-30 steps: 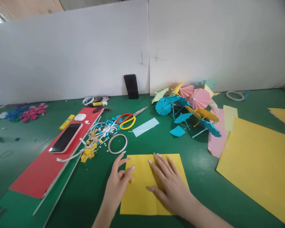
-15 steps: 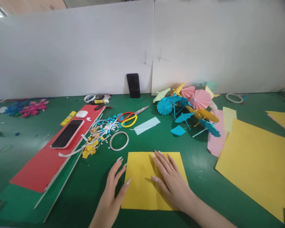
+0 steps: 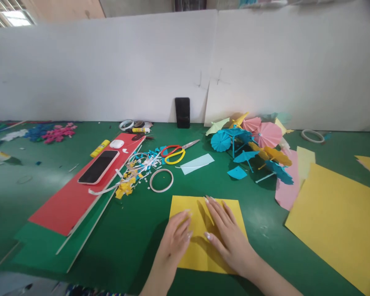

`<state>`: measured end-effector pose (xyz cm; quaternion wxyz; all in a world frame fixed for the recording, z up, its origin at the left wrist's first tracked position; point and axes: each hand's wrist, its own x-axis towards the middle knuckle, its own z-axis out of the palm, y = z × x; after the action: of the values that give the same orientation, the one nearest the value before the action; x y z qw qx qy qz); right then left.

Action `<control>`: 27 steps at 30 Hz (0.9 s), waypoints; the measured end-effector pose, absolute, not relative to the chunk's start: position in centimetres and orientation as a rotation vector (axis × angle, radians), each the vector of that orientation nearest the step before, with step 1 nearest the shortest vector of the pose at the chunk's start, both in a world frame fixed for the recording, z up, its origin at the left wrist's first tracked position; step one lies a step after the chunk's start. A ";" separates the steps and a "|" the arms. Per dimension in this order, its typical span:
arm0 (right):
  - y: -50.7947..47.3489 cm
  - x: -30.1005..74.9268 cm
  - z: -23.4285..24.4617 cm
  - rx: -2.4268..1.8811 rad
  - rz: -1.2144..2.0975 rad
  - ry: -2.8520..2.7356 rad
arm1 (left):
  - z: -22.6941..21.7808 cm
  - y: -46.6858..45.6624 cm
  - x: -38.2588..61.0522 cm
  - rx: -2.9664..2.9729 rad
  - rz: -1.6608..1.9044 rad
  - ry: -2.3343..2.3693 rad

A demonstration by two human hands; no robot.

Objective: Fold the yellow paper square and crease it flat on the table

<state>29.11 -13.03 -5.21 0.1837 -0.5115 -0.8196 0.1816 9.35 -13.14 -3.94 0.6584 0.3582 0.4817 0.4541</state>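
Both hands lay flat with fingers spread, gripping nothing, on the square yellow paper sheet (image 3: 203,230): left hand (image 3: 175,238) at its left edge, right hand (image 3: 226,236) mid-sheet. Bare green counter (image 3: 135,230) lay open leftward; the white tape ring (image 3: 161,180) sat beyond.

Lighting: bright, even, diffuse. A glaring window (image 3: 10,12) is seen at upper left. Shadows: soft, cast under both hands onto the yellow sheet (image 3: 200,250) and under the paper umbrellas (image 3: 249,139). Distortion: the white backboard (image 3: 111,70) is bowed at the edges. Focus: corners are softened, possibly by motion blur.
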 end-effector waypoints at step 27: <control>-13.1 28.8 -5.1 -1.530 0.590 -2.195 | -3.2 -16.0 12.3 1.339 1.164 1.352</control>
<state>28.82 -13.10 -5.07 0.1993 -0.5471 -0.7851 0.2110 12.34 -15.97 -3.19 0.4400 0.5390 0.5444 0.4686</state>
